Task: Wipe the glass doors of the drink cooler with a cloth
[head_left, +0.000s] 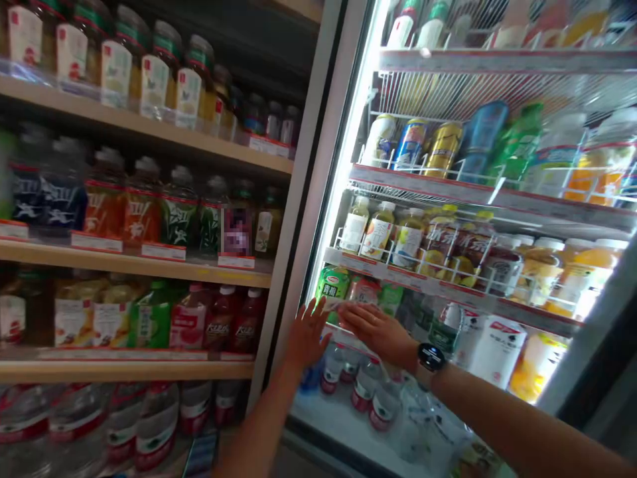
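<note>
Both hands reach toward the lower shelves of a lit drinks fridge. My left hand (306, 337) is raised with its fingers spread, near the fridge's left edge. Beside it, my right hand (373, 330) lies flat with fingers stretched to the left; a dark watch is on its wrist. A small whitish strip (327, 304) shows between the fingertips of the two hands, too blurred to name, and whether either hand touches it I cannot tell. Just behind stands a green can or pack (332, 282) with white lettering. Below the hands are clear water bottles (367, 385) with red labels.
Wire shelves (428, 287) hold bottled teas and juices, with cans (442, 149) above. A large white carton (490, 348) stands right of my right hand. A dark door edge (597, 365) runs down the right. Wooden shelves (134, 262) of bottles fill the left.
</note>
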A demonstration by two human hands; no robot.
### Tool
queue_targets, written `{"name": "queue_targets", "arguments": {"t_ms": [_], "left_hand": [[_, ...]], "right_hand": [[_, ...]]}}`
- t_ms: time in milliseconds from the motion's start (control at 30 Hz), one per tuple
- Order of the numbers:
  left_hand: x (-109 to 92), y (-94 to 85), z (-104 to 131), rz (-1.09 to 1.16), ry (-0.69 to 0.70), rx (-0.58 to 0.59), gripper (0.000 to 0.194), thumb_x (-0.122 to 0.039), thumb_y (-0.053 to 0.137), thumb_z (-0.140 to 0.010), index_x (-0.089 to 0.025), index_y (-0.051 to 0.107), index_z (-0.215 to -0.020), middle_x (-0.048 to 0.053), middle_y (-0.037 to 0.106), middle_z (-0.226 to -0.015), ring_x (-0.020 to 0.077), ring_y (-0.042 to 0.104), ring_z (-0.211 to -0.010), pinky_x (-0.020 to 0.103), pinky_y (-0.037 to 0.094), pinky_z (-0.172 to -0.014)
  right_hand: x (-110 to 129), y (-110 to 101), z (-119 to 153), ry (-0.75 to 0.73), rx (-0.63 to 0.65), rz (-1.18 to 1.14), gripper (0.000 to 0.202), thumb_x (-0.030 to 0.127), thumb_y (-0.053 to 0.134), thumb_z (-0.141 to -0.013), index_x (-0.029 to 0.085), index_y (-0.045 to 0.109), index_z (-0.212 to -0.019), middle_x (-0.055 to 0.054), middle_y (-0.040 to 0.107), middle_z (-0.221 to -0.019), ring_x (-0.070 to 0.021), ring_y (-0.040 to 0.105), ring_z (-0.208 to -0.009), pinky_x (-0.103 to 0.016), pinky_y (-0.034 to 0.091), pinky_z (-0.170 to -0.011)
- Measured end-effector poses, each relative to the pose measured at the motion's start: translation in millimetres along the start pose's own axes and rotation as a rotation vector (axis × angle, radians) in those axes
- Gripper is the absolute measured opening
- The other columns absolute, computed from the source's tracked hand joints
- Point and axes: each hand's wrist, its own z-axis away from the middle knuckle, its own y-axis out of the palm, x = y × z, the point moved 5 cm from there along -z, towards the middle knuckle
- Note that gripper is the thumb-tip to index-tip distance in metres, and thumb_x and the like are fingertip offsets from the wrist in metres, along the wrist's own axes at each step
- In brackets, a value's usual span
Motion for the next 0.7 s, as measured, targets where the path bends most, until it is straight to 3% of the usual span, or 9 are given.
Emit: {"name": "queue_targets", "arguments": {"t_ms": [167,233,300,400,533,633,700], "left_hand": [[-15.7,3.5,4.2,0.010,-0.184,-0.058,0.066,-0.040,0.036,-0.099,-0.013,0.012,-0.155,0.013,0.029,-0.158,0.0271,0.016,-0.150,0.048,0.020,-0.119],[-21.0,3.3,1.7,0.051,-0.245,-0.056,0.068,-0.042,0.034,-0.100,-0.012,0.009,-0.155,0.014,0.025,-0.160,0.0280,0.013,-0.150,0.050,0.019,-0.120],[-22.4,1.8,0.1,0.099,-0.285,-0.030,0.070,-0.045,0.033,-0.100,-0.012,0.006,-0.155,0.016,0.019,-0.161,0.0286,0.011,-0.150,0.050,0.020,-0.119],[-14.9,-5.7,3.7,0.134,-0.332,-0.013,0.078,-0.051,0.033,-0.098,-0.010,-0.002,-0.155,0.019,0.008,-0.162,0.0298,0.006,-0.150,0.050,0.025,-0.118],[-3.0,-14.4,17.8,0.137,-0.214,0.147,0.094,-0.061,0.046,-0.091,-0.013,-0.005,-0.155,0.019,0.011,-0.162,0.0309,0.009,-0.150,0.049,0.029,-0.117],[3.3,-18.8,31.4,0.145,-0.143,0.262,0.103,-0.062,0.056,-0.086,-0.014,-0.005,-0.155,0.020,0.018,-0.160,0.0308,0.013,-0.149,0.049,0.030,-0.117],[5.0,-21.6,38.0,0.144,-0.118,0.275,0.107,-0.061,0.061,-0.083,-0.015,-0.004,-0.155,0.021,0.019,-0.160,0.0313,0.014,-0.149,0.049,0.030,-0.117]], "right_hand": [[-47.5,-19.0,-49.8,0.191,-0.091,0.055,0.065,0.008,0.038,-0.096,0.022,0.017,-0.155,-0.006,0.051,-0.146,-0.0194,0.038,-0.141,-0.041,0.041,-0.114],[-50.9,-16.3,-59.2,0.265,-0.123,0.060,0.067,0.007,0.037,-0.096,0.023,0.013,-0.156,-0.006,0.047,-0.149,-0.0202,0.034,-0.143,-0.043,0.039,-0.116],[-35.5,-4.3,-55.2,0.259,-0.110,0.044,0.066,0.009,0.039,-0.096,0.022,0.015,-0.156,-0.007,0.048,-0.148,-0.0204,0.036,-0.143,-0.042,0.040,-0.115],[11.0,22.0,-26.4,0.166,-0.019,-0.018,0.059,0.012,0.040,-0.097,0.019,0.025,-0.154,-0.007,0.055,-0.143,-0.0182,0.044,-0.137,-0.036,0.044,-0.111],[63.9,47.6,18.5,0.109,0.106,-0.078,0.051,0.010,0.036,-0.097,0.019,0.040,-0.147,-0.006,0.057,-0.140,-0.0159,0.051,-0.131,-0.033,0.048,-0.106],[73.9,49.2,25.7,0.064,0.114,-0.086,0.047,0.010,0.037,-0.097,0.017,0.046,-0.142,-0.007,0.060,-0.137,-0.0158,0.054,-0.128,-0.032,0.050,-0.104],[63.8,41.6,14.6,0.041,0.079,-0.078,0.045,0.011,0.039,-0.097,0.014,0.047,-0.141,-0.006,0.062,-0.135,-0.0153,0.054,-0.127,-0.030,0.049,-0.105]]}}
